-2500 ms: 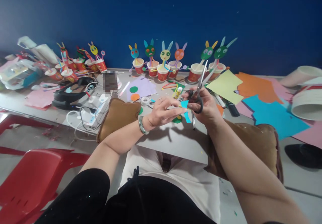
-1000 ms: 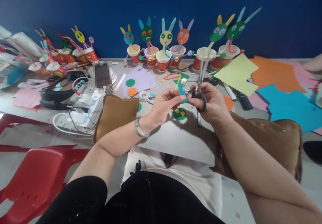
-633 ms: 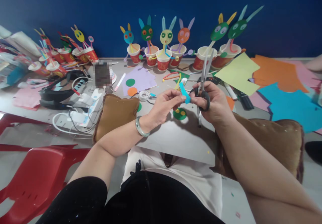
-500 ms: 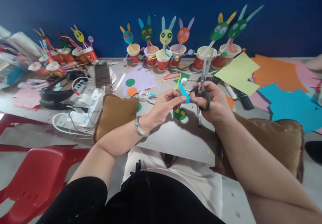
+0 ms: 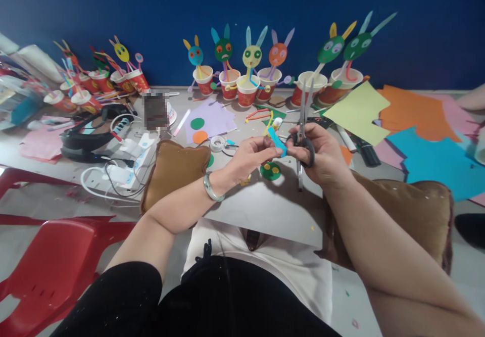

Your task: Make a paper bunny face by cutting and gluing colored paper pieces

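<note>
Between thumb and fingers, my left hand pinches a small blue paper strip. My right hand is closed around the black handles of a pair of scissors, whose blades point up and away from me. The right fingertips meet the lower end of the strip. Just below the hands, a green paper disc with yellow spots lies on the table. A yellow piece shows partly under my left wrist.
Paper cups with bug-like paper figures line the back. Coloured sheets spread at right. Brown cushions flank my arms. A tape roll, a power strip and cables lie left. A red chair stands lower left.
The scissors have tilted slightly, their blades looking closer together and lower. Both hands keep their hold, with the blue strip still between them. The whole view has shifted a little.
</note>
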The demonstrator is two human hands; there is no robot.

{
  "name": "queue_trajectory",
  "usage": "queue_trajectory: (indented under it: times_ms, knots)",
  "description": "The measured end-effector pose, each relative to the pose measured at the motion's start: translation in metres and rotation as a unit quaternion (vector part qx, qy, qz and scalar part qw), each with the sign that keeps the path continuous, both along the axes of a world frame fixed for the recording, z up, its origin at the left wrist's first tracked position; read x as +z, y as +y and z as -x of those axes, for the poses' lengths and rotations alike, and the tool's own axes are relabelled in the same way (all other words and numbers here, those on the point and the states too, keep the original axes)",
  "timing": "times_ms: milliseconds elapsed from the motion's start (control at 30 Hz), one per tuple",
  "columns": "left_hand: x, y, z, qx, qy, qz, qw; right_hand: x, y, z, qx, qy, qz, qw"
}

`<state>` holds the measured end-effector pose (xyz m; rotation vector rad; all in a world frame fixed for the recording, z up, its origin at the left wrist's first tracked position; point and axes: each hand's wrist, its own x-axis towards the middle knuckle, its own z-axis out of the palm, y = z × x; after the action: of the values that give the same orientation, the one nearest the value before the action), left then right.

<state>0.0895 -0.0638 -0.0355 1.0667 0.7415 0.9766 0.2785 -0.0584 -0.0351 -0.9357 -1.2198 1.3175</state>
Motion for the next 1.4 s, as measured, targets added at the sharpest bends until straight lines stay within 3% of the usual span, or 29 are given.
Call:
queue_trajectory:
  times_ms: [433,600,1000,1300,1400]
  knots:
    - [0.001,0.008,0.006,0.013,-0.024,-0.023,0.999,0.003,-0.004,0.000,0.006,-0.012,0.031,0.999]
    - [0.001,0.010,0.007,0.012,-0.017,-0.025,0.999,0.001,-0.001,-0.001,-0.010,-0.007,0.008,1.000]
    - [0.010,0.007,0.007,-0.105,0.071,0.006,0.992,0.006,0.001,-0.002,-0.036,-0.006,0.003,0.999]
    - [-0.003,0.014,0.008,-0.104,0.059,-0.029,0.992,0.001,0.000,0.001,-0.055,-0.012,-0.009,0.998]
    - [0.002,0.013,0.010,-0.035,0.019,-0.033,0.999,-0.001,-0.003,0.004,-0.091,-0.018,-0.038,0.995]
